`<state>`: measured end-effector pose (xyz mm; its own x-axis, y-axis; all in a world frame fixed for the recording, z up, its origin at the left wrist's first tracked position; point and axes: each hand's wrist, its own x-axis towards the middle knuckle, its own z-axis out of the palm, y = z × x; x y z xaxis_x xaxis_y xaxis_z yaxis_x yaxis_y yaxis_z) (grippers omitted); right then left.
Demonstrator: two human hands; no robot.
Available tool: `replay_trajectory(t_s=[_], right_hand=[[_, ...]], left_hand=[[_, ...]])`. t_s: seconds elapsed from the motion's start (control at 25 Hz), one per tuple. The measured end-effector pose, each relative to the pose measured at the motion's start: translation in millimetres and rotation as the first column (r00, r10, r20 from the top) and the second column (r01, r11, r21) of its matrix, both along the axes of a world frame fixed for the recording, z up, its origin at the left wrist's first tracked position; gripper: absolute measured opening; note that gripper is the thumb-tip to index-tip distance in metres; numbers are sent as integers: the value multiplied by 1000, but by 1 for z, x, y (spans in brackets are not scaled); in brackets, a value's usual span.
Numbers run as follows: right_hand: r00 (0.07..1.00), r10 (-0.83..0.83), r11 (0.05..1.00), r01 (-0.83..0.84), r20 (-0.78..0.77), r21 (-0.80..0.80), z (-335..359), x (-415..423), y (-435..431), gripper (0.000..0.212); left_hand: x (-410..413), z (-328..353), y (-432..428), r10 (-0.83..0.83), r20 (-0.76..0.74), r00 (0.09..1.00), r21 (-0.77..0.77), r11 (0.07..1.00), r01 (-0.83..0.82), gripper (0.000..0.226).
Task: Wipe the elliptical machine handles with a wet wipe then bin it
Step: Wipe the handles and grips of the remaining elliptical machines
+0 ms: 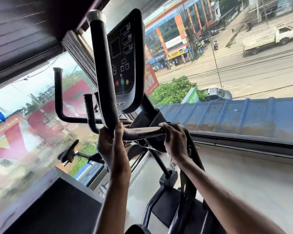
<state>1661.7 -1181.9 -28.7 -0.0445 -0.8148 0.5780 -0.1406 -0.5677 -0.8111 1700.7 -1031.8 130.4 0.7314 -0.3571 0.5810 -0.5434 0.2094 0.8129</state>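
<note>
Presently gripping the elliptical handle [142, 131], left hand [111, 144] clamped at its bend, right hand [174, 141] closed farther along over a glimpse of wet wipe [162, 124], probably limp, slippery, easily bunched under fingertips

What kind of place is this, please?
Probably an upstairs gym beside a large window: an elliptical machine with a console and handles, an exercise bike seat nearby, and a street far below outside.

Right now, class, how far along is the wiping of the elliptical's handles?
Nothing looks finished. In hand: the left hand steadies the black handlebar bend, while the right hand presses a white wet wipe on the horizontal bar. Left: the tall black upright handle and binning; no bin shows.
</note>
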Motion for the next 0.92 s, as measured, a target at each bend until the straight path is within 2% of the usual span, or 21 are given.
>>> replay_trajectory(t_s=[0.12,0.2,0.28,0.44,0.56,0.64,0.72,0.8,0.84,0.92], right_hand=[[988,106,994,-108,113,15,12,-5,14,24],[982,99,988,-117,163,103,24,-10,20,21],[967,146,979,-172,207,111,38,-14,34,20],[879,334,943,-314,341,-113,92,-19,99,17],[907,300,941,-230,296,-249,86,-12,101,22],[956,198,971,-161,216,-178,59,-6,71,29],[981,137,990,-142,137,25,41,-4,42,37],[982,140,971,-161,124,178,41,-6,29,32],[975,156,962,-186,156,200,48,-8,32,26],[943,221,959,-256,250,121,73,-15,55,18]], left_hand=[[-12,0,-3,-51,-29,998,-113,993,48,33],[-15,2,0,-46,-56,997,-91,995,40,18],[-13,2,2,-61,-71,996,-60,997,56,8],[-18,8,5,-19,-91,996,-48,999,14,8],[-27,13,6,10,-45,999,-23,1000,-11,5],[-31,13,10,31,-9,999,17,999,-31,5],[-32,13,13,33,-3,999,36,999,-33,8],[-29,12,14,61,9,998,37,997,-62,12],[-26,12,14,83,9,997,34,996,-83,12],[-17,11,16,120,3,993,19,993,-120,12]])
